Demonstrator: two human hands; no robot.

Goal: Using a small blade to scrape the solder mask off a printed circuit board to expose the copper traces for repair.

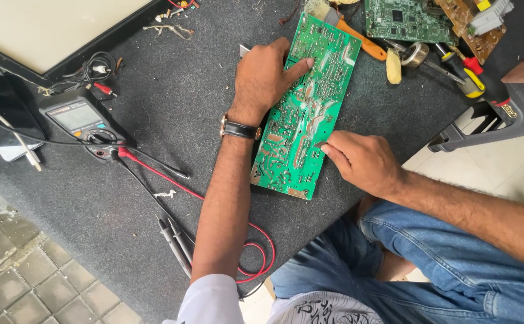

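The left hand lies flat on the upper part of a green circuit board at the middle of the frame, its forefinger stretched out onto the board, gripping nothing. The right hand has its fingers curled and pinched at the board's right edge. The board lies solder side up on the dark counter, with a multimeter at the left and screwdrivers at the upper right.

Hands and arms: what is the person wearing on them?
The left hand has a watch with a black strap and goldish case at the wrist, and a white sleeve high up the arm. The right hand and forearm wear nothing. No gloves, no rings visible.
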